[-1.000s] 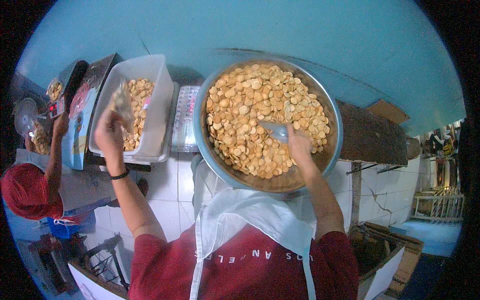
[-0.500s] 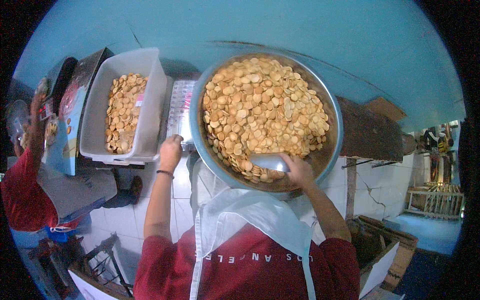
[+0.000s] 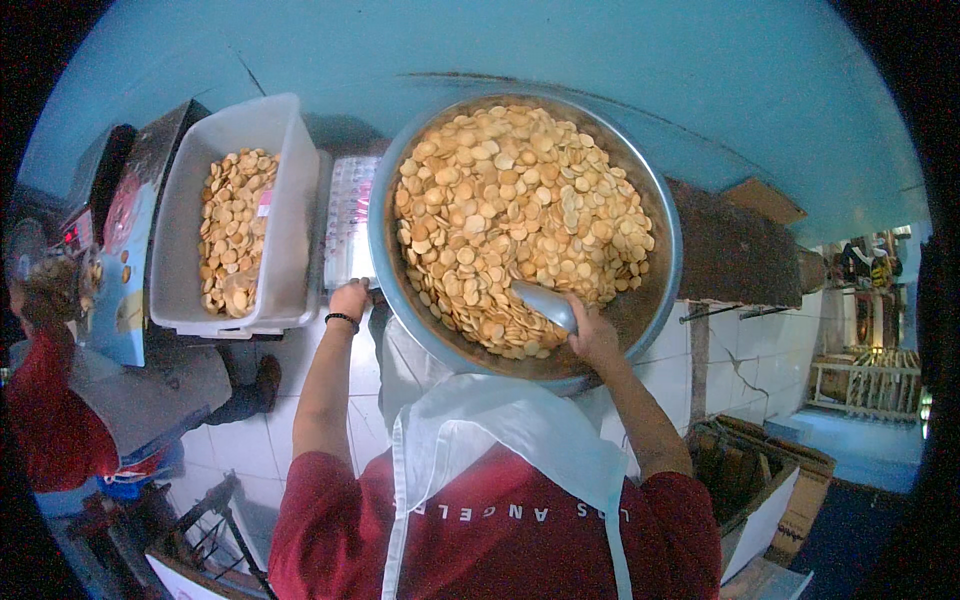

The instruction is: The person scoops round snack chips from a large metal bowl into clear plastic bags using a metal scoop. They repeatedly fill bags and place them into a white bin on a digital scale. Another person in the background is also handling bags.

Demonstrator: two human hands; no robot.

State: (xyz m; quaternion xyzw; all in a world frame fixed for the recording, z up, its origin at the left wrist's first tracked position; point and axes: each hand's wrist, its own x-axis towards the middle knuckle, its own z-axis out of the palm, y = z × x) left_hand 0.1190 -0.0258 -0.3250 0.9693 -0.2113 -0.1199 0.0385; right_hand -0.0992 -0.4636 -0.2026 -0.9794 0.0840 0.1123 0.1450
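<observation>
A large steel bowl (image 3: 668, 240) holds a heap of small, round golden crackers (image 3: 510, 190). My right hand (image 3: 590, 330) grips a metal scoop (image 3: 543, 303), whose front end sits among the crackers in the bowl's lower part. My left hand (image 3: 349, 298) is closed at the front edge of a stack of clear printed plastic bags (image 3: 349, 225), just left of the bowl. Left of that stack, a translucent plastic bin (image 3: 175, 250) contains more crackers (image 3: 228, 210) and what looks like a filled bag lying at its near end.
A co-worker in red (image 3: 60, 410) is at far left beside a dark scale (image 3: 80, 225) and a light-blue board (image 3: 120, 320). A blue wall (image 3: 520, 40) backs the bench (image 3: 740, 250). Cardboard boxes (image 3: 790, 510) stand at lower right.
My left hand left the bag it held over the bin and moved right to the plastic stack. The scoop moved lower in the bowl. The co-worker's arm shifted.
</observation>
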